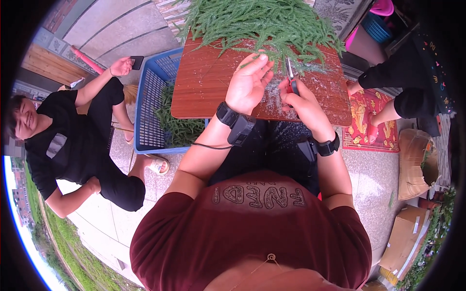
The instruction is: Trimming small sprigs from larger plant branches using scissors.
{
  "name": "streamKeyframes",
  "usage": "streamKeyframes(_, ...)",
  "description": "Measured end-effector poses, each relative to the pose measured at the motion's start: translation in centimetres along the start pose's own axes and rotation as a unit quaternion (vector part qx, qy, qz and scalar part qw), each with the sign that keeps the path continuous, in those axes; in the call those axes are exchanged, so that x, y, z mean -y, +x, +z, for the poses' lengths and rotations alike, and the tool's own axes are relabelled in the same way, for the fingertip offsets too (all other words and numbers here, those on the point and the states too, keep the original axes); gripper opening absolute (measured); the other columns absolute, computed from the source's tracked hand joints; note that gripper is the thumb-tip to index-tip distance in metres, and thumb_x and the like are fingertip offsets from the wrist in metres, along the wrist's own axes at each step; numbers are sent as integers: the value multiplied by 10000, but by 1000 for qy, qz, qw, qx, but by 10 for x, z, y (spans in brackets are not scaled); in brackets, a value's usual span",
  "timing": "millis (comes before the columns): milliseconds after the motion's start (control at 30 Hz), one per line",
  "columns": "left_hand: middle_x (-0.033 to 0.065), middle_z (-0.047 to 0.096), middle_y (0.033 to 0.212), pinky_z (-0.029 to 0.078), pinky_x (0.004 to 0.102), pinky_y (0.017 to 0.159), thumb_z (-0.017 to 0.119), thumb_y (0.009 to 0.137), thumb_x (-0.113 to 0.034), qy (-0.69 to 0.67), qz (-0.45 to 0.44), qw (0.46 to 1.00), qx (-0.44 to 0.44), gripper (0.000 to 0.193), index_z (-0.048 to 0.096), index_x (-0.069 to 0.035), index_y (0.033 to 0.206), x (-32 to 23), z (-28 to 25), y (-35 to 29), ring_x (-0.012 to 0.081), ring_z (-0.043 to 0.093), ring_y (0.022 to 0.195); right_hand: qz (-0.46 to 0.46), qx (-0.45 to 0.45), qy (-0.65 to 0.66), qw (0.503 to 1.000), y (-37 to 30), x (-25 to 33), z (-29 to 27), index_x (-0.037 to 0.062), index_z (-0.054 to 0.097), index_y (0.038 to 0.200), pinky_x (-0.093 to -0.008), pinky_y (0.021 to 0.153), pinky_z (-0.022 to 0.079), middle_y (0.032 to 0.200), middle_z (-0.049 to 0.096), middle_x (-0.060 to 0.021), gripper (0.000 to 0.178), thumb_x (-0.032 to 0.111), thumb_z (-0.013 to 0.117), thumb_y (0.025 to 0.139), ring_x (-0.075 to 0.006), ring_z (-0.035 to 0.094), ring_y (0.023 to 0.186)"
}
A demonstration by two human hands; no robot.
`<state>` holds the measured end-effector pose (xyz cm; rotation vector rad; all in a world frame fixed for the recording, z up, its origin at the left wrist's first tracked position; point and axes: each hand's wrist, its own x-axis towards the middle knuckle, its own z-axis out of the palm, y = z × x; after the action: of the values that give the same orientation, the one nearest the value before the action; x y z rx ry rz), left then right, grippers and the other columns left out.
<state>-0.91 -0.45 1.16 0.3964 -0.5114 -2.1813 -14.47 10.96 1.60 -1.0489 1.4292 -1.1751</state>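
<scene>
A thick heap of green, needle-leaved sprigs (262, 24) covers the far part of the brown wooden table (213, 92). My left hand (250, 80) is raised palm-up over the table at the near edge of the heap. Its thumb and forefinger close together at a sprig's end, while the other fingers curl loosely. In my right hand (302, 99) is a pair of scissors (291, 83) with red and black handles, its blades pointing away from me into the sprigs. Small pale bits and needles lie scattered across the tabletop around both hands.
Left of the table stands a blue plastic crate (154, 114) with more green sprigs inside. A person (82, 131) in black sits at the left holding a phone (136, 62). Another person's legs are at right, above a red patterned mat (371, 121). Cardboard boxes (403, 235) stand lower right.
</scene>
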Motion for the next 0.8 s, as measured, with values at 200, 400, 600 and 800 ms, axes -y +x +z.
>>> streamKeyframes(200, 11, 640, 938, 432, 333, 866, 706, 830, -67, 8, -11, 1000, 23, 173, 609, -105, 967, 15, -2, 0, 174, 600, 937, -63, -62, -25, 996, 6, -2, 4, 25, 543, 1069, -257, 640, 459, 849, 566, -20, 256, 171, 584, 863, -114, 545, 712)
streamKeyframes(400, 28, 642, 954, 425, 322, 871, 704, 819, -45, 24, -12, 998, 50, 158, 603, -100, 927, 21, -7, 2, 161, 594, 920, -46, -27, 81, 995, 2, 5, -1, 23, 543, 1025, -265, 583, 441, 771, 559, -26, 209, 143, 575, 856, -122, 536, 648)
streamKeyframes(600, 39, 660, 913, 430, 304, 823, 705, 813, -38, 67, 9, 997, 38, 135, 620, -63, 915, 26, -9, 2, 138, 592, 854, -60, -8, 84, 995, 5, -1, 3, 35, 521, 976, -235, 571, 393, 733, 557, -22, 161, 150, 551, 868, -121, 540, 605)
streamKeyframes(800, 39, 671, 845, 437, 267, 716, 708, 807, -26, 66, 21, 997, 40, 111, 642, -23, 897, 26, 3, -3, 114, 584, 747, -56, -19, 38, 998, 7, -7, 3, 47, 500, 935, -253, 568, 408, 729, 542, -23, 105, 109, 536, 859, -120, 520, 598)
